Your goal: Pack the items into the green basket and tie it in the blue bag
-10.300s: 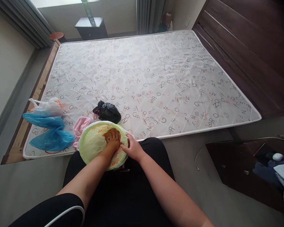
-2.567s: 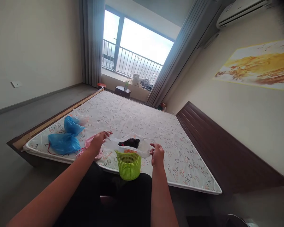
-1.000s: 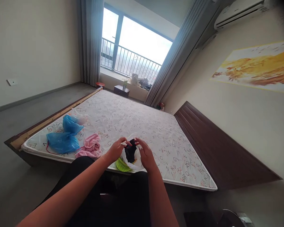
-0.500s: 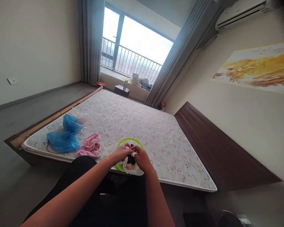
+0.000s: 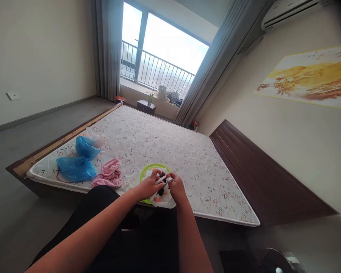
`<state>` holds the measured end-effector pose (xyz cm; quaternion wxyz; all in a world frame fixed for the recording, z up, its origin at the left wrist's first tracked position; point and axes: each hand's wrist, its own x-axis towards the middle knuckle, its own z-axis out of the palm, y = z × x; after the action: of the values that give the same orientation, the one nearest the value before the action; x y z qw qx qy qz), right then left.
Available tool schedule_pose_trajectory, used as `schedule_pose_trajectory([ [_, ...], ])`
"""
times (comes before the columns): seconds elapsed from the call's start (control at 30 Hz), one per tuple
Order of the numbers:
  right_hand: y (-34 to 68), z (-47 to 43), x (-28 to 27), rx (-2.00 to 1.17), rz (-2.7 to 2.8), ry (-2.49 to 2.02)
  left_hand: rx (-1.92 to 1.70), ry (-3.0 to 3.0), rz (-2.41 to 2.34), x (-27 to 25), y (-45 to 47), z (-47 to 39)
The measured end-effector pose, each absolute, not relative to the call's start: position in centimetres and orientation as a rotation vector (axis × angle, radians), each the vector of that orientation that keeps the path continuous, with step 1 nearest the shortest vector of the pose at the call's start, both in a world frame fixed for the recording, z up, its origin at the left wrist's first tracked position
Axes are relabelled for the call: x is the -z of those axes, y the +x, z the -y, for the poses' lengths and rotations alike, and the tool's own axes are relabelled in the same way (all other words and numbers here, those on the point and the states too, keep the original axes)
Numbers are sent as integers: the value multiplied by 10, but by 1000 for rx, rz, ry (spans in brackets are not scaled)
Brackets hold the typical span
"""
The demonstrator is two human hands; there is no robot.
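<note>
Both hands are over a round lime-green basket [image 5: 143,173] at the near edge of the mattress. A white plastic bag [image 5: 167,201] with orange print lies in the basket and hangs over its front side. Something black [image 5: 160,189] shows in the bag's mouth; its kind is unclear. My left hand [image 5: 151,184] pinches one twisted white end of the bag. My right hand [image 5: 176,186] grips another white end close beside it. The fingers of both hands are closed and nearly meet.
Left of the basket lie a pink cloth [image 5: 110,174], blue plastic bags [image 5: 76,167] and a clear bag [image 5: 95,138]. They rest on the letter-printed mattress [image 5: 165,136]. A wooden headboard [image 5: 261,170] stands at right. A nightstand [image 5: 146,107] carrying a green bottle stands beyond the bed.
My hands have shifted slightly right and drawn a little apart, with the white bag ends now stretched between them. The bag has moved slightly right too.
</note>
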<state>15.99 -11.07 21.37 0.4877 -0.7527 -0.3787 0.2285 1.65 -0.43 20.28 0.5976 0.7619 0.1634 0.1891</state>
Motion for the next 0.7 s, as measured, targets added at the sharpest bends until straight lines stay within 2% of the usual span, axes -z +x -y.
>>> schedule_pose_trajectory([
  [0.23, 165, 113, -199, -619, 738, -1685, -364, 2090, -240, -189, 18, 13],
  [0.43, 163, 113, -210, -622, 687, -1540, -471, 1819, -519, -177, 26, 10],
  [0.57, 154, 114, -219, -820, 846, -1529, -488, 1710, -409, -184, 29, 18],
  [0.7, 147, 113, -221, -685, 966, -1575, -456, 1555, -321, -177, 35, 26],
])
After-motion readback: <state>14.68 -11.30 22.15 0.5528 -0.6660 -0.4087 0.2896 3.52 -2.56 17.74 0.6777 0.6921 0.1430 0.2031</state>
